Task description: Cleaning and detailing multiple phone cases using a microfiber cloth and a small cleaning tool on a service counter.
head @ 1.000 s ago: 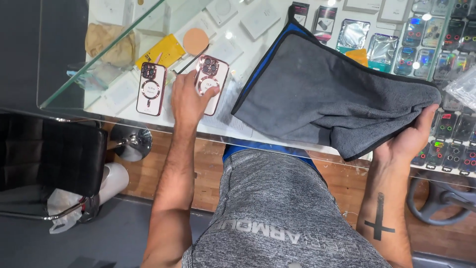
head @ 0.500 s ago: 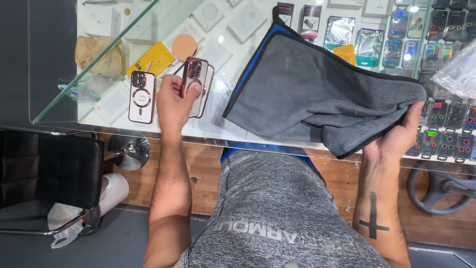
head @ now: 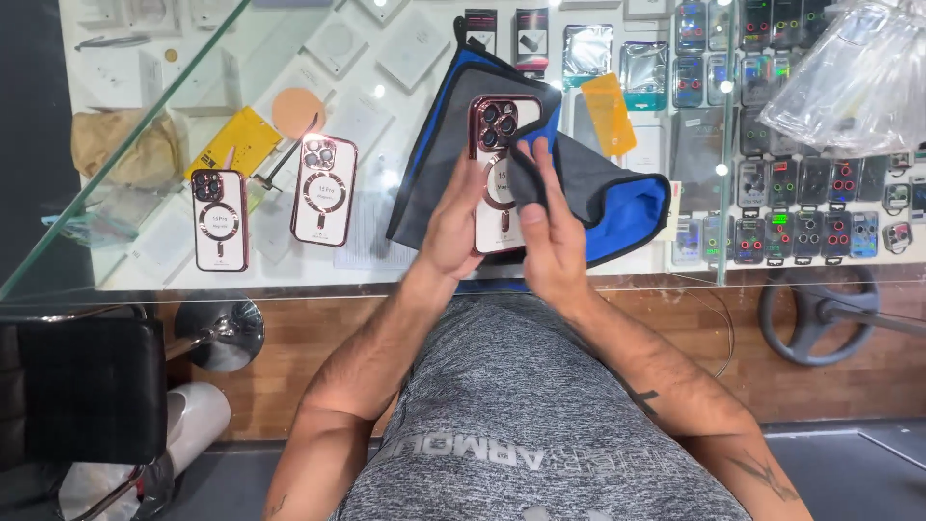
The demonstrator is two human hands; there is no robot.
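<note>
Glass counter [head: 145, 275], with flat white boxes under it along the far edge and left half. Yellow rectangular packet [head: 231, 141] and a round tan disc [head: 297, 111] sit toward the far-left corner, beside a crumpled tan bag [head: 125, 145]. Small dark packets and clear glossy sleeves line the far edge at centre; an orange translucent sheet [head: 608, 113] lies next to them. Rows of small colourful blister packs [head: 791, 207] fill the right end; a crinkled clear plastic bag [head: 858, 77] sits at the far-right corner.

Versus half a second ago: the phone case with rose-metallic rim [head: 499, 174] has left the counter's left side and is now over the centre near edge, held upright. Left hand [head: 453, 222] grips its left side, fingers curled round it. Right hand [head: 550, 227], previously at the cloth's far right end, now presses a fold of the grey microfibre cloth [head: 588, 183], blue-backed with black trim, against the case face, fingers narrow and pinched. Cloth is now bunched rather than spread.

Two matching cases [head: 323, 190] [head: 219, 219] lie flat on the left half, glossy clear backs with ring markings.
</note>
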